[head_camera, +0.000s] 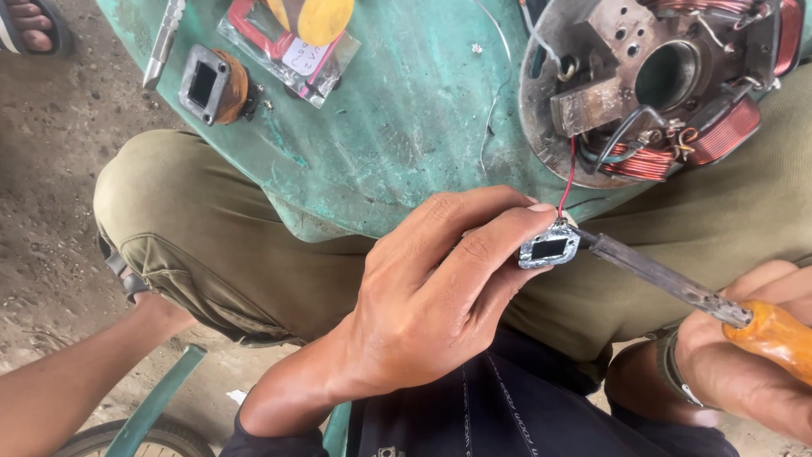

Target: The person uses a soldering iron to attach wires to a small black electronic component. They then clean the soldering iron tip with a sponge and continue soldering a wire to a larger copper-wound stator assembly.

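**Fingers pinch a small coil frame at the table's edge**

The fingers of the left hand are clenched around a small rectangular metal coil frame with a dark window, thumb and forefinger pressing it from above and below. It is held in the air just off the near rim of the worn green-painted table, above the lap in olive trousers. A thin red wire rises from the frame's top to the round rusty metal stator plate with copper-wound coils, which lies at the table's right edge and partly overhangs it.

The right hand, at the lower right corner, grips the orange handle of a long, dark-shafted tool. Its tip touches the right side of the coil frame, and the shaft slants down to the right over the thigh.

Between the two hands the room is narrow; the shaft fills most of it. Left of the left hand the space over the knee is open down to the dirt floor.

On the far left part of the table, well apart from the hands, lie a second rectangular coil wound in brown copper wire, a clear plastic packet with red and yellow pieces inside, and a slim grey metal tool near the table's left rim. The middle of the tabletop between these and the stator plate is bare.

Another person's forearm enters from the lower left, and a sandalled foot shows at the upper left corner.
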